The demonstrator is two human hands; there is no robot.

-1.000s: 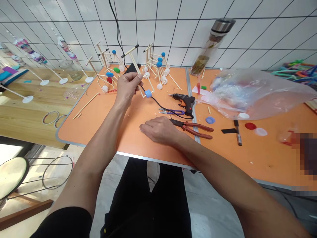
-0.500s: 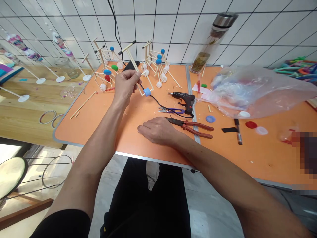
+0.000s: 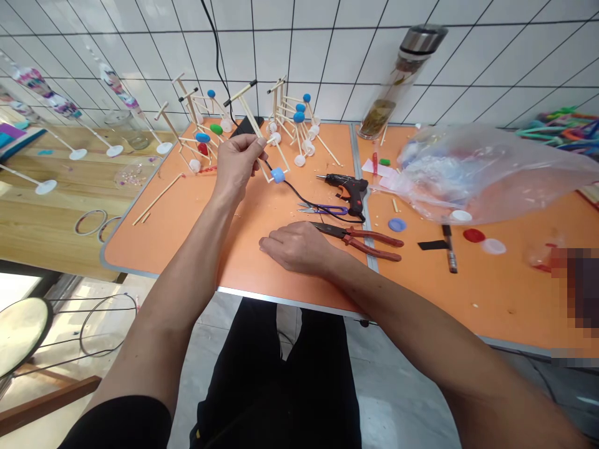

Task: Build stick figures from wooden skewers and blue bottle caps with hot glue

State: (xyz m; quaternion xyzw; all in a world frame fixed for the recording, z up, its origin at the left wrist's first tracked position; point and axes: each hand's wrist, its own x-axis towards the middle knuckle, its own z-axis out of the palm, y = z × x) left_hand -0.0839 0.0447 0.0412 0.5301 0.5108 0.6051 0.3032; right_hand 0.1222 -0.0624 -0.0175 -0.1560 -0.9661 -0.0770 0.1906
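Left hand (image 3: 239, 161) barely moved, holding stick frame (image 3: 251, 117), flask (image 3: 401, 81) containing leaves (image 3: 380, 114)

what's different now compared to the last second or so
Nothing visibly moved, was picked up or let go; only the camera view shifted slightly. The left hand still holds the wooden stick frame, and the right hand still rests on the orange table by the red-handled pliers. The glue gun lies where it was.

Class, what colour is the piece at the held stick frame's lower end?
The piece is light blue, in the head view.
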